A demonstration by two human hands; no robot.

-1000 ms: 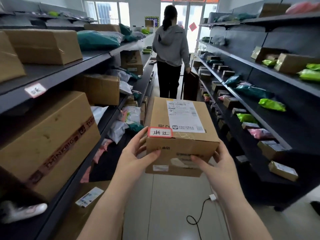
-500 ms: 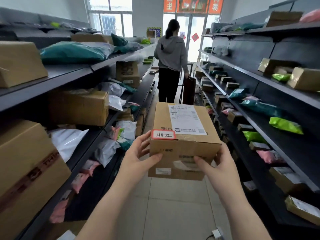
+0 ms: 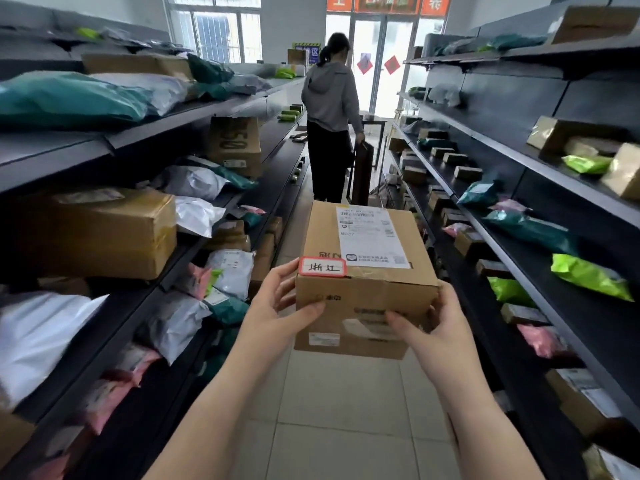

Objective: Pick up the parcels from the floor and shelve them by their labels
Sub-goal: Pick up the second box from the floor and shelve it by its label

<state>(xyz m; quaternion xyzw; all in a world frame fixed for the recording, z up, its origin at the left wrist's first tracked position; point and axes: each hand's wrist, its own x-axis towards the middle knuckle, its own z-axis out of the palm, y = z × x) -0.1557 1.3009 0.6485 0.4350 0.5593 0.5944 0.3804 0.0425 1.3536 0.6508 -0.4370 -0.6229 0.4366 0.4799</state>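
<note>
Carrying cardboard parcel (image 3: 363,271) farther down aisle, left hand (image 3: 277,306) and right hand (image 3: 436,327) both gripping it; shelves have slid past, shelving not yet done.

1. Cardboard box (image 3: 367,282) in my hands: red-bordered sticker (image 3: 322,267) at its near left top corner, handwritten "浙江".
2. Same box, white shipping label (image 3: 372,237) on top: barcodes and fine print too small to read; just left of it, "B037" or similar, the digits unclear.
3. Box on the left shelf (image 3: 235,143): large print on its side, seen sideways, reads like "550".
4. Orange banners (image 3: 388,1) above the far door: Chinese characters, cut off at the top edge.
</note>
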